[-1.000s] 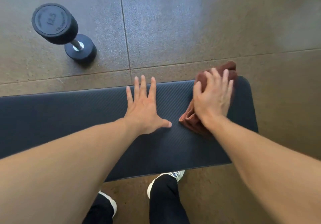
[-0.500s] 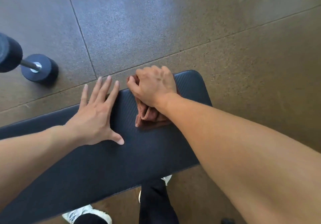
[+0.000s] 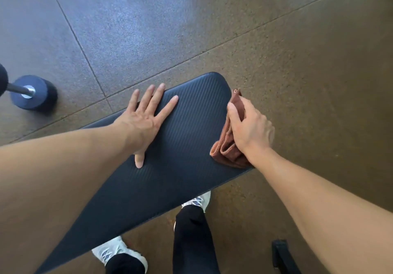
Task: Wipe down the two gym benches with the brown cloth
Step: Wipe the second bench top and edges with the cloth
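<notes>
Left hand [image 3: 143, 123] flat on the dark ribbed padded gym bench top, the counter [image 3: 187, 137], fingers [image 3: 158, 96] straight and spread, thumb pointing back toward the body. Right hand [image 3: 249, 128] at the end edge of the counter, fingers curled over and gripping the bunched brown terry cloth [image 3: 228, 151], thumb along its upper fold. Cloth draped half on the pad's end corner, half hanging past the edge, a loose tail sticking out beyond the thumb. Probably working the rounded end and side lip of this pad.

Risks from here, as judgement only:
- Cloth slipping out of the grip and dropping to the speckled brown rubber floor [image 3: 297, 50], since much of it hangs unsupported past the edge; picking up grit there and smearing it back onto the pad.
- Bunched folds meaning only a narrow strip touches the vinyl, leaving streaks or missed ribs near the corner.
- Weight leaned onto the flat left palm near the end of the counter possibly tipping or shifting it; frame and legs hidden, so stability impossible to tell.
- Black rubber-headed dumbbell [image 3: 32, 92] lying on the floor off to the left, a trip hazard when stepping round toward the second bench, not in sight here.
- Area under the left palm easily skipped.
</notes>
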A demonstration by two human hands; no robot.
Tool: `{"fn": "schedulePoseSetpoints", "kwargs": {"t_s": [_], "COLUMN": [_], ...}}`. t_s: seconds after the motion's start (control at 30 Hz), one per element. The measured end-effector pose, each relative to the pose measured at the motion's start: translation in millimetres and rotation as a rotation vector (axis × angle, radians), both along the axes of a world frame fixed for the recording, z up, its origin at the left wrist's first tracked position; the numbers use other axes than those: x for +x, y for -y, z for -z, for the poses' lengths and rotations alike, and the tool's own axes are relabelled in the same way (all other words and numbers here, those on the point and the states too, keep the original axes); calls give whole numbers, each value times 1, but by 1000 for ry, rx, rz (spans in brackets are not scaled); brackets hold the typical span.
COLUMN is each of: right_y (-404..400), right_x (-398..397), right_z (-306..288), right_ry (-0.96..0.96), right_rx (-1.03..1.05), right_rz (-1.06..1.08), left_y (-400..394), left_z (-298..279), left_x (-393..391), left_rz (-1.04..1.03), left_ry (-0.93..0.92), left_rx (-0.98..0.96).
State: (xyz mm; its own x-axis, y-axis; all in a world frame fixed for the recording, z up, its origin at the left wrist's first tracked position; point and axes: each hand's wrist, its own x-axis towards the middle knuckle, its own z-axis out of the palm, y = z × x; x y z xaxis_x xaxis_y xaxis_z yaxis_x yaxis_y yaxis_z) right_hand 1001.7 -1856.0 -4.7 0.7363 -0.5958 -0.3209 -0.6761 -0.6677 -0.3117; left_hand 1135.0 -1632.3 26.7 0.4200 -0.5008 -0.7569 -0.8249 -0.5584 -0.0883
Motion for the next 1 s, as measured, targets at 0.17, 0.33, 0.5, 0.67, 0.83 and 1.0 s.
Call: {"fn": "schedulePoseSetpoints", "kwargs": {"t_s": [0.17, 0.33, 0.5, 0.67, 0.83, 1.0], "right_y": [-28, -67, -126, -220, -255, -208], "right_x": [-51, -74, -84, -102, -105, -58], "right_z": [-3, 1, -10, -26, -3, 12], "right_ry": [70, 32, -8, -94, -148, -38], "right_rx": [-56, -192, -206, -127, -191, -211], "right_rz": [77, 107, 82, -172, -526, -654], "left_y": [-14, -51, -133, -185, -187, -174], "left_z": [-4, -5, 5, 8, 11, 10], "left_x": [3, -12, -73, -134, -131, -135], "left_rz": [54, 59, -326, -256, -274, -226], "left_ry": [39, 145, 6, -88, -121, -39], "left_rx": [-111, -291, -426, -429, -407, -274]}}
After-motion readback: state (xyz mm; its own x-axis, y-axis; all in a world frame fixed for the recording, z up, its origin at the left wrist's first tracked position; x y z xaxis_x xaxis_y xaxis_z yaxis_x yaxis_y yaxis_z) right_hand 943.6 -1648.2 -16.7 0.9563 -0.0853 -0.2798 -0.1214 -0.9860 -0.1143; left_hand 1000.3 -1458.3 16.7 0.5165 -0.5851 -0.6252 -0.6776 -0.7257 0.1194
